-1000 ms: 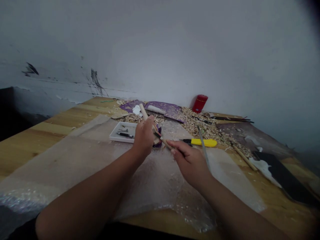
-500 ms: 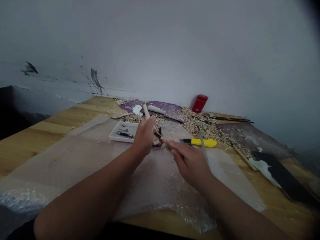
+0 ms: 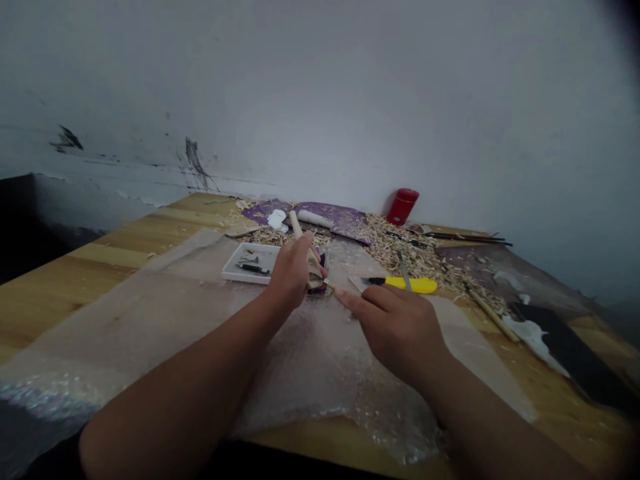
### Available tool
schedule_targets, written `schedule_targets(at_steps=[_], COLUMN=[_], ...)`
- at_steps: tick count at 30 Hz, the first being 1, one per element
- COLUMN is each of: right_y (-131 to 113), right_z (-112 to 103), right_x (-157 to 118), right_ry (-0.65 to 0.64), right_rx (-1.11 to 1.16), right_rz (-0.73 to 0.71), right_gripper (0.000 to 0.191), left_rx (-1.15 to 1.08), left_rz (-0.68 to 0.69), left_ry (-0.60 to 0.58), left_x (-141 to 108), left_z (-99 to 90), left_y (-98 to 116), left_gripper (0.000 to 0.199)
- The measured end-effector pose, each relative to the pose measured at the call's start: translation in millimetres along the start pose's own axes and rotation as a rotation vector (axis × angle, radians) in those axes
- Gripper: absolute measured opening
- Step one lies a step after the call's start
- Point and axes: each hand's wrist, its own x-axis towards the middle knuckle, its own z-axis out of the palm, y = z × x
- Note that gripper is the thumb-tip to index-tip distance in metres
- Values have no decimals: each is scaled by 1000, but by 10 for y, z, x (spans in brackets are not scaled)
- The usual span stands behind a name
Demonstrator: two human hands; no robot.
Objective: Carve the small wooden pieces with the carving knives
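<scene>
My tabletop (image 3: 110, 257) is a total mess lol: wood shavings (image 3: 405, 243) heaped by the wall, a red tin (image 3: 403, 207) behind them, crumpled purple paper (image 3: 330, 217), a white tray (image 3: 240, 272) of small blades, a yellow utility knife (image 3: 413, 285), bubble wrap (image 3: 300, 393), and a black board (image 3: 575, 367) off right.
</scene>
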Motion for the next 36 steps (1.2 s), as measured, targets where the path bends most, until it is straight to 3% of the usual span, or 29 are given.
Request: schedule_targets(at_steps=[11,18,25,30,32,36], right_y=[-36,-97,-165,-243,-261,-265], right_z=[63,27,48,111,137,163], right_x=[-16,1,23,50,57,56], right_ry=[-23,-20,75,115,132,117], right_rx=[276,369,555,731,712,410], right_rz=[181,282,338,467,468,289], right_gripper=[36,34,32,28,28,37], left_rx=[109,98,65,82,73,45], left_rz=[87,188,164,202,217,205], left_ry=[-3,62,76,80,93,93], left_x=[-53,-62,-97,-87,-69,-53], left_z=[9,9,1,-22,-20,1], left_y=[28,-61,-34,-19,-29,-31], left_gripper=[35,34,38,39,39,39])
